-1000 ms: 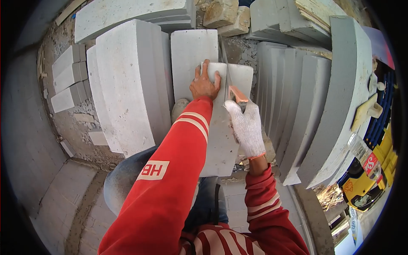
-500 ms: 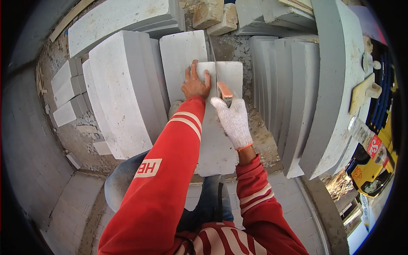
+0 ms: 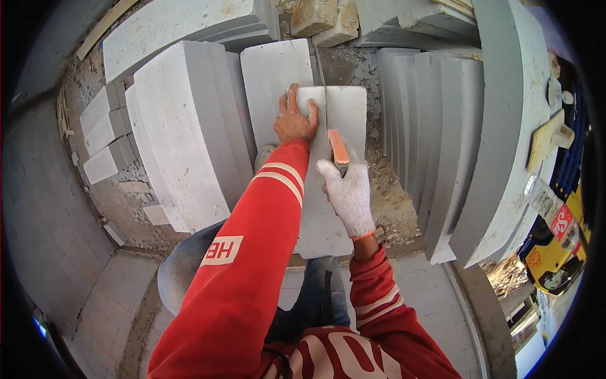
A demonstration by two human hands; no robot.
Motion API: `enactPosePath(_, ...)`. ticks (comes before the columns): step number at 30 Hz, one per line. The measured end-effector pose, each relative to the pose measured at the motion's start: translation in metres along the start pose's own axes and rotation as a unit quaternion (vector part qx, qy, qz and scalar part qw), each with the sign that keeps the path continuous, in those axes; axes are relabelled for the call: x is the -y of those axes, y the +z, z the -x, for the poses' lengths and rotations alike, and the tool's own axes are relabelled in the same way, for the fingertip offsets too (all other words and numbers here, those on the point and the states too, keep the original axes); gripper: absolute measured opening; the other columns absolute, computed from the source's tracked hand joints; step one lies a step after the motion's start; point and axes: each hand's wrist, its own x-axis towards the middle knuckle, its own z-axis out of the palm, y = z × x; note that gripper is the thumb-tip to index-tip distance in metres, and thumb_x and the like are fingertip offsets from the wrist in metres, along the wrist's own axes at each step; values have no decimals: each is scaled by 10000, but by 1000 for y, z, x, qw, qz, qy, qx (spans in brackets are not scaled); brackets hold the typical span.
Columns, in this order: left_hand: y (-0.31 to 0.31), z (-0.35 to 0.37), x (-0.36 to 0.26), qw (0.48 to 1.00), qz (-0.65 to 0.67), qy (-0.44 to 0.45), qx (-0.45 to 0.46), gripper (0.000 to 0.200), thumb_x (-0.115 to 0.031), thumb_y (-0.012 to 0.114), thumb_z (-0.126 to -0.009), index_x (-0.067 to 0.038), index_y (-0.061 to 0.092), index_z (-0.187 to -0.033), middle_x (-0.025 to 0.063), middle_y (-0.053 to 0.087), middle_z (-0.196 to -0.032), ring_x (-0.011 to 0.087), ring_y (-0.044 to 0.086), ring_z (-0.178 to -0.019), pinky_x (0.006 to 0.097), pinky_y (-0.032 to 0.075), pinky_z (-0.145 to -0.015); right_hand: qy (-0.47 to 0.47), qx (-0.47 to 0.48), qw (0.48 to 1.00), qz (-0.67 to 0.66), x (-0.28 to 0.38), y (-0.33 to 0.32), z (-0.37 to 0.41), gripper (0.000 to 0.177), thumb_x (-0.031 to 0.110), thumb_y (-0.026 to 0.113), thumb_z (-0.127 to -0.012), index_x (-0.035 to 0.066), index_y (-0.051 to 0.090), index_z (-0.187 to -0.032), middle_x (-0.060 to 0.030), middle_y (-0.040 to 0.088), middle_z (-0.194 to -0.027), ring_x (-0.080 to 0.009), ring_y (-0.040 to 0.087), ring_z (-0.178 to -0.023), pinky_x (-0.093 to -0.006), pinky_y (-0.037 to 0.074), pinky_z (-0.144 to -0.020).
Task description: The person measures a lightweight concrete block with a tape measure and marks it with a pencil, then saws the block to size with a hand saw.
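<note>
My gloved right hand (image 3: 348,194) is wrapped around the orange handle of a handsaw (image 3: 338,148). The thin blade points away from me and sits in a straight cut in a pale grey lightweight block (image 3: 348,110). To the left of that cut, my bare left hand (image 3: 295,121) presses on the block with its fingers spread, thumb near the blade. Another pale block (image 3: 275,62) lies beside and beyond it, under my left fingertips. The teeth and the depth of the cut are hidden.
Large blocks (image 3: 173,126) stand in a row on the left, and more blocks (image 3: 432,139) on the right. Smaller cut pieces (image 3: 104,136) lie far left. A plastic bottle (image 3: 552,211) and a trowel-like float (image 3: 546,142) are at the right. Rubble covers the ground.
My right hand has drawn the saw back toward my body along the cut. My left hand stays on the block. The whole view has shifted slightly.
</note>
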Motion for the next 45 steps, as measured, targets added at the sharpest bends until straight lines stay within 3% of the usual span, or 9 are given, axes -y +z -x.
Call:
enactPosePath(5, -6, -13, -8, 1000, -5, 1, -4, 591, -454, 541, -956, -238, 451, -1498, 201, 563, -1435, 479, 680, -1099, 571, 551, -917, 109, 17, 993, -37, 24, -23, 86, 523, 146, 704, -905, -68, 578, -1365, -89, 655, -775, -167, 590, -637, -370, 522, -628)
enactPosePath(10, -1, -21, -6, 999, -4, 22, -27, 594, -443, 554, -949, -244, 449, -1499, 202, 568, -1431, 481, 682, -1093, 572, 550, -923, -28, -6, 999, 19, 11, 4, -25, 541, 170, 729, -907, -89, 562, -1352, -135, 638, -734, -192, 567, -577, -358, 518, -615)
enactPosePath(13, -2, -2, -4, 1000, -1, 12, -6, 597, -437, 561, -947, -245, 447, -1501, 202, 567, -1433, 481, 682, -1094, 573, 550, -925, 28, 10, 1000, 0, -8, -6, 30, 579, 162, 720, -909, -90, 535, -1397, -189, 677, -792, -221, 651, -685, -359, 547, -687)
enactPosePath(17, -4, -3, -1, 1000, -20, -12, -6, 600, -435, 563, -947, -242, 443, -1503, 193, 571, -1431, 473, 684, -1095, 561, 556, -923, 81, 27, 996, -13, -2, -29, 98, 620, 135, 738, -879, -76, 537, -1426, -134, 695, -823, -196, 689, -753, -337, 561, -732)
enactPosePath(23, 3, -26, -9, 999, -8, 30, -40, 613, -438, 582, -939, -232, 451, -1502, 182, 582, -1416, 469, 685, -1082, 560, 563, -894, -6, 7, 1000, 4, 18, 1, -46, 512, 244, 756, -896, -91, 597, -1249, -170, 669, -774, -219, 627, -664, -385, 522, -644)
enactPosePath(35, -6, -13, -10, 1000, -22, -6, -7, 595, -432, 565, -951, -234, 449, -1500, 203, 581, -1403, 472, 682, -1084, 572, 559, -900, 29, 9, 999, -18, 5, -35, 112, 539, 185, 726, -927, -111, 558, -1346, -175, 673, -765, -285, 652, -674, -383, 536, -678)
enactPosePath(38, -6, -13, -11, 1000, -25, -8, -6, 594, -439, 557, -954, -248, 438, -1504, 189, 577, -1415, 471, 678, -1093, 564, 555, -910, 50, -5, 998, 26, -15, -17, 51, 499, 185, 731, -926, -121, 585, -1293, -174, 657, -754, -264, 632, -661, -390, 523, -668)
enactPosePath(40, 1, -11, -5, 1000, -18, 5, -14, 592, -445, 551, -955, -254, 437, -1503, 186, 575, -1420, 475, 678, -1092, 560, 554, -914, -26, 1, 1000, 12, 6, -2, -6, 509, 214, 749, -918, -118, 593, -1271, -168, 651, -758, -247, 626, -671, -384, 521, -678)
enactPosePath(45, -4, -28, -13, 999, 6, 22, -36, 592, -456, 544, -958, -263, 434, -1507, 191, 568, -1433, 484, 681, -1083, 559, 549, -922, 22, 0, 999, 28, -9, -13, 60, 571, 194, 746, -909, -96, 567, -1367, -159, 651, -781, -218, 636, -725, -356, 539, -725)
